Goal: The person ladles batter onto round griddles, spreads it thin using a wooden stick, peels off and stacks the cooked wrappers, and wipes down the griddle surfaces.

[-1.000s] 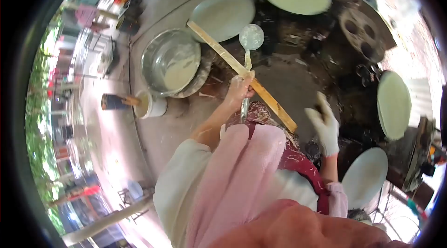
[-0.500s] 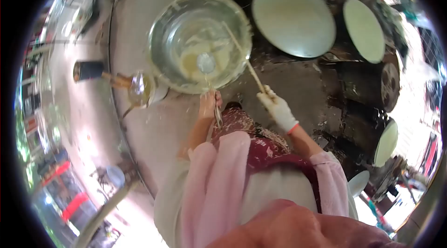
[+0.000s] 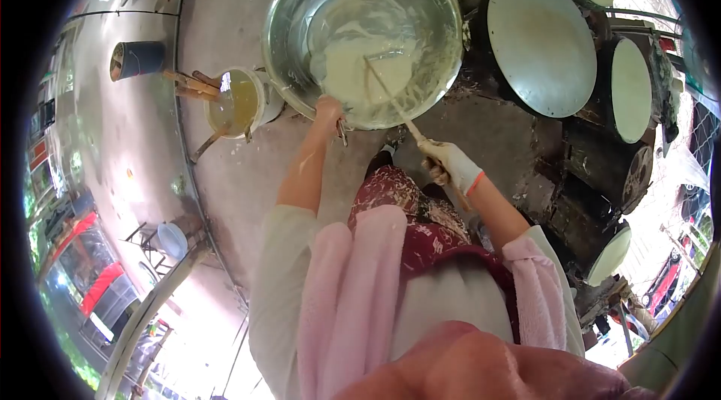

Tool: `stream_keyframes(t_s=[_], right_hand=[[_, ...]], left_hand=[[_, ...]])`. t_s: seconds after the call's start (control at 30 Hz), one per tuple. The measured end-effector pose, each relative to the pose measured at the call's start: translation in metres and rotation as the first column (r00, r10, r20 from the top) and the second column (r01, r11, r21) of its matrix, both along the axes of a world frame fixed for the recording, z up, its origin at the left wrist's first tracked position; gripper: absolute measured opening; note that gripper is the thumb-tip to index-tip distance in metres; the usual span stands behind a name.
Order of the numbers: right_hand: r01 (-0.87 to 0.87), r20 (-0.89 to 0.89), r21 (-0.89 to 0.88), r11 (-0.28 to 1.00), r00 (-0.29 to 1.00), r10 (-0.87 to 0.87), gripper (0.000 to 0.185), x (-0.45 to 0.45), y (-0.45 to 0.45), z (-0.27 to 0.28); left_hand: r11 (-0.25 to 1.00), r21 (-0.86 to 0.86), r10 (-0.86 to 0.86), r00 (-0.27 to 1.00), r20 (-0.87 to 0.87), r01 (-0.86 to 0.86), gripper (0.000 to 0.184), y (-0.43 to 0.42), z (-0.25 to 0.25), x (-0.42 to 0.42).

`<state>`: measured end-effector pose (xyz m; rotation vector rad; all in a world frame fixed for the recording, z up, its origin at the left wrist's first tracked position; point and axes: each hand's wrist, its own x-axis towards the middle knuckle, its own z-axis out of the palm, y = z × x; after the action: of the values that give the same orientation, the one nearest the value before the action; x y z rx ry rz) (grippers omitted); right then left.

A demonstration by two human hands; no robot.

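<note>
A large metal basin (image 3: 291,39) holds pale batter (image 3: 353,73). My bare left hand (image 3: 329,113) is closed on the metal handle of a ladle at the basin's near rim; the ladle's bowl cannot be made out in the batter. My gloved right hand (image 3: 447,165) grips a long wooden stick (image 3: 389,96), which slants over the near rim with its far end in the batter.
Left of the basin stands a white bucket (image 3: 264,103) of yellowish liquid with wooden tools. A dark container (image 3: 139,60) lies farther left. Round griddles (image 3: 542,45) stand at the right, one with a pale sheet (image 3: 631,90). A blue basin (image 3: 172,240) is lower left.
The view has swung to the large basin. My right hand, empty and open a second ago, now holds the wooden stick, earlier in my left hand. The ladle has moved over to the basin.
</note>
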<state>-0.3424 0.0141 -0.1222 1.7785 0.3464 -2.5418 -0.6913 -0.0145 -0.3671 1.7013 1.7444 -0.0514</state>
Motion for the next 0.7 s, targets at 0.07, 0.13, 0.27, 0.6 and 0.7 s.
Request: stream_keyframes(t_s=[0.07, 0.13, 0.27, 0.6, 0.7], right_hand=[[-0.030, -0.057, -0.024, 0.999, 0.998, 0.029, 0.027, -0.013, -0.004, -0.006], [-0.082, -0.057, -0.014, 0.997, 0.995, 0.081, 0.030, -0.018, -0.002, 0.003], [-0.154, 0.080, 0.035, 0.987, 0.985, 0.151, 0.028, 0.024, -0.020, 0.052], [0.210, 0.199, 0.127, 0.969, 0.952, -0.233, 0.030, 0.040, -0.018, 0.086], [0.303, 0.126, 0.124, 0.945, 0.940, -0.318, 0.031, 0.013, 0.002, 0.049]], left_hand=[[0.982, -0.187, 0.052, 0.995, 0.087, -0.035, 0.018, 0.009, 0.007, 0.009], [0.884, -0.426, 0.314, 0.919, 0.238, -0.192, 0.019, 0.014, 0.005, 0.014], [0.608, -0.686, 0.783, 0.441, 0.438, -0.399, 0.014, 0.003, 0.045, 0.037], [0.974, 0.203, -0.068, 0.985, -0.161, 0.100, 0.022, 0.033, 0.050, 0.082], [0.874, 0.179, -0.357, 0.848, -0.392, 0.451, 0.020, 0.056, 0.050, 0.069]])
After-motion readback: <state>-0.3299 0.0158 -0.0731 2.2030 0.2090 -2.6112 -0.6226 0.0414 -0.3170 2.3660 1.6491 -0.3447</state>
